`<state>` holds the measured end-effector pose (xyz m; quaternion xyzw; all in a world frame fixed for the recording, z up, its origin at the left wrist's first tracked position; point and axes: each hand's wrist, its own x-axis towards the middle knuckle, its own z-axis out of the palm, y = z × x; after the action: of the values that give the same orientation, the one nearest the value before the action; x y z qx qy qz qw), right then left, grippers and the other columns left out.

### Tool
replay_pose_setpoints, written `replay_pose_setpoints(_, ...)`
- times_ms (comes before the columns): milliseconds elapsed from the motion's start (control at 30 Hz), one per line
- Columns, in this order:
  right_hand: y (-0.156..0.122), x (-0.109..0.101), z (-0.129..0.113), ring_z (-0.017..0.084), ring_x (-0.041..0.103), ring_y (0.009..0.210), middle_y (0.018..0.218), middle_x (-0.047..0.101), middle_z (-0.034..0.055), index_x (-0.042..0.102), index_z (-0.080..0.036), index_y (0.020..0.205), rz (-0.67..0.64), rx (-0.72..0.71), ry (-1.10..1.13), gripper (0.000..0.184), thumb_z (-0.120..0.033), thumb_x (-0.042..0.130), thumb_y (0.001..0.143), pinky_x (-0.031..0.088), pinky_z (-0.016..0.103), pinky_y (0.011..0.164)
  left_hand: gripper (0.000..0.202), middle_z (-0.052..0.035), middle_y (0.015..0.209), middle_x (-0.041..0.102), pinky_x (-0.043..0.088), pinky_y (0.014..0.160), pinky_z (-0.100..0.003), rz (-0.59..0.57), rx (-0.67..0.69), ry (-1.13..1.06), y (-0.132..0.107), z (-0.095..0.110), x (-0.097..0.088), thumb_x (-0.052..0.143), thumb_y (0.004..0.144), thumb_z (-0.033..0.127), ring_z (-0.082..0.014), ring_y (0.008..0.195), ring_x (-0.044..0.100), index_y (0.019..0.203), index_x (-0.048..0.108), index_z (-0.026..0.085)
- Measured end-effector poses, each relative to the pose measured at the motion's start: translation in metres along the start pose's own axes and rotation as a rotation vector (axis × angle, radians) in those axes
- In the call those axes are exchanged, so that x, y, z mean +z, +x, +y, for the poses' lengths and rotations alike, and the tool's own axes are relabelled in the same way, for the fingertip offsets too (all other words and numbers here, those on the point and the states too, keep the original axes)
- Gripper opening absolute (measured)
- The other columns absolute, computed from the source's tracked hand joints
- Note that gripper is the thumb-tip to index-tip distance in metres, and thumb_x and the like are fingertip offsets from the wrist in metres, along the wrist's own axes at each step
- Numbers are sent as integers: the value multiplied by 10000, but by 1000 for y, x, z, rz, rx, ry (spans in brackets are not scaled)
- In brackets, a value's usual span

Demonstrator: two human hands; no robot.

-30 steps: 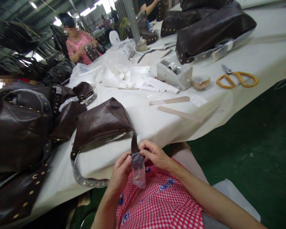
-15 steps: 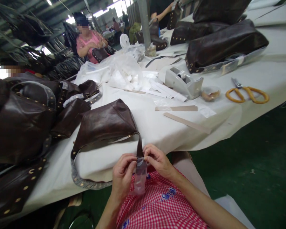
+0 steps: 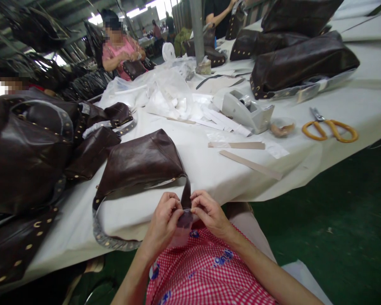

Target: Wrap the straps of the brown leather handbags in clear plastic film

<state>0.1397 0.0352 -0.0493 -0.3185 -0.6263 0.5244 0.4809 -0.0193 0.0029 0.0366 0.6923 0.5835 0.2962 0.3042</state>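
A dark brown leather handbag (image 3: 142,163) lies on the white-covered table in front of me. Its studded strap (image 3: 109,239), wrapped in clear plastic on the left, loops over the table edge. The strap's right end (image 3: 186,195) hangs down between my hands. My left hand (image 3: 165,218) pinches the left edge of a clear plastic sleeve (image 3: 182,228) at the strap. My right hand (image 3: 209,214) pinches the sleeve's opposite edge, fingers closed. The sleeve hangs below the fingertips, over a red checked apron.
Brown studded bags (image 3: 31,156) crowd the left; more bags (image 3: 305,63) lie back right. A tape dispenser (image 3: 246,110), orange-handled scissors (image 3: 330,127), card strips (image 3: 236,145) and plastic scraps (image 3: 171,93) lie on the table (image 3: 216,182). A metal post (image 3: 197,34) rises behind. A co-worker (image 3: 122,53) handles a bag.
Both hands stay pinched at the sleeve's top. My left hand has shifted slightly up and left, and the sleeve hangs shorter and more slanted. The view has shifted a little.
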Motion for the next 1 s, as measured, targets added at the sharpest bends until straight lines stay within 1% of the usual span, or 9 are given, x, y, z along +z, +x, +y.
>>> replay_pose_setpoints(167, -1, -1, 3, 196, 529, 928, 957, 558, 55, 561, -206, 724, 55, 49, 35, 142, -237, 574, 862, 402, 305, 840, 172, -17, 781, 498, 383, 697, -278, -28, 31, 47, 7, 0, -1, 462, 839, 97, -166, 759, 481, 705, 450, 204)
replay_pose_setpoints(367, 7, -12, 3, 172, 493, 778, 785, 519, 14, 548, -205, 688, -42, 127, 190, 196, -317, 616, 834, 399, 293, 742, 165, -10, 760, 501, 376, 670, -265, -51, 91, 30, 11, -9, 5, 461, 860, 120, -156, 727, 480, 719, 456, 205)
replay_pose_setpoints(500, 7, -14, 1, 146, 462, 706, 740, 501, -7, 552, -195, 696, -29, 288, 304, 242, -388, 669, 784, 384, 271, 661, 161, -12, 769, 508, 379, 671, -260, -37, 101, 12, 11, -12, 9, 467, 875, 130, -153, 731, 480, 732, 463, 204)
replay_pose_setpoints(633, 3, -12, 0, 98, 419, 588, 658, 476, -45, 535, -184, 702, -17, 475, 502, 318, -425, 741, 717, 348, 236, 566, 162, -12, 767, 511, 384, 678, -259, -52, 105, -23, 13, -11, 10, 465, 876, 135, -153, 731, 483, 730, 463, 204)
replay_pose_setpoints(733, 0, -10, 0, 64, 350, 508, 598, 454, -66, 538, -174, 693, 0, 556, 596, 351, -423, 785, 676, 270, 207, 487, 181, -11, 754, 504, 383, 670, -259, -28, 83, -35, 16, -11, 12, 446, 876, 127, -152, 717, 478, 713, 461, 202)
replay_pose_setpoints(800, 0, -9, 0, 58, 346, 499, 617, 477, -60, 544, -172, 689, 34, 573, 627, 366, -425, 806, 653, 256, 199, 467, 199, -11, 748, 495, 380, 665, -260, -21, 82, -40, 16, -10, 14, 441, 868, 111, -152, 715, 471, 691, 446, 201)
replay_pose_setpoints(867, 0, -8, -2, 61, 380, 517, 682, 522, -44, 539, -175, 677, 81, 576, 671, 381, -417, 829, 626, 290, 196, 469, 198, -12, 757, 491, 383, 673, -265, -6, 82, -73, 13, -9, 17, 436, 871, 102, -154, 725, 469, 700, 446, 201)
replay_pose_setpoints(933, 1, -7, -5, 72, 434, 550, 738, 554, -30, 527, -180, 662, 116, 590, 727, 394, -397, 850, 601, 348, 198, 494, 173, -18, 795, 500, 397, 702, -270, 57, 64, -132, 7, -8, 19, 439, 885, 106, -157, 760, 482, 742, 468, 199)
replay_pose_setpoints(1000, 1, -6, -6, 93, 489, 591, 737, 571, -21, 521, -185, 651, 123, 615, 755, 394, -380, 859, 594, 404, 208, 538, 147, -26, 844, 512, 410, 735, -272, 129, 55, -189, 0, -7, 21, 470, 890, 112, -158, 807, 502, 770, 495, 194)
